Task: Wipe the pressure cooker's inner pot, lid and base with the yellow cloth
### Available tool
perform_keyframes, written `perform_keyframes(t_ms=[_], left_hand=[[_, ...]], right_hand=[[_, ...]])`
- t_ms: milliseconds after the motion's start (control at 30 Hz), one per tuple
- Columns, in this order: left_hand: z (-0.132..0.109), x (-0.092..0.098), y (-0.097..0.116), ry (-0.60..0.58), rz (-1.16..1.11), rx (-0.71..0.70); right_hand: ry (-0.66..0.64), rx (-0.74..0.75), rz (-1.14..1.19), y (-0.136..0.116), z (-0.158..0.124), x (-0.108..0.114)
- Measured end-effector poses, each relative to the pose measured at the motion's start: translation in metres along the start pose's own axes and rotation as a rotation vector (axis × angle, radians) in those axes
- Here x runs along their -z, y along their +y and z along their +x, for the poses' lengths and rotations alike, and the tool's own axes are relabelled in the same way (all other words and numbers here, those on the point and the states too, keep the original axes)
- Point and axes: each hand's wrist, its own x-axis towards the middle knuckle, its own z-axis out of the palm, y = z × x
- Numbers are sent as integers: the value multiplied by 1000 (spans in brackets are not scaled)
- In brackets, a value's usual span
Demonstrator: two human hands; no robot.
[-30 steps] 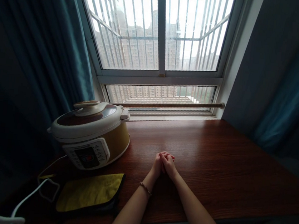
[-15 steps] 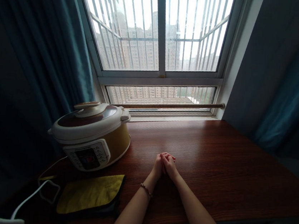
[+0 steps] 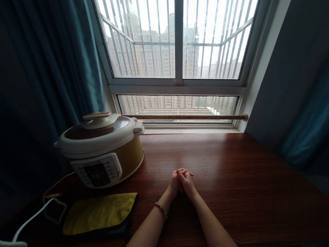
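Note:
My left hand (image 3: 175, 181) and my right hand (image 3: 186, 181) are clasped together, resting on the dark red wooden table (image 3: 235, 179). Their fingers are folded round each other, and no object shows between them. A beaded bracelet (image 3: 161, 209) circles my left wrist. To the left of the hands stands a white and gold electric cooker (image 3: 127, 157) with its lid on. Nearer the front edge, a folded yellow cloth with dark edging (image 3: 99, 213) lies left of my left forearm.
A white cable (image 3: 31, 217) runs at the lower left, beside the cloth. Behind the table is a barred window (image 3: 182, 34) with a horizontal rail (image 3: 195, 116). Blue curtains (image 3: 82, 58) hang at both sides.

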Motion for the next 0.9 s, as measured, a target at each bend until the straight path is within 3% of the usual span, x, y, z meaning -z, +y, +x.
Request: perform_keyframes(t_ms=[900], left_hand=[[-4, -3, 7, -2, 1, 4]], right_hand=[[-8, -6, 7, -3, 0, -1]])
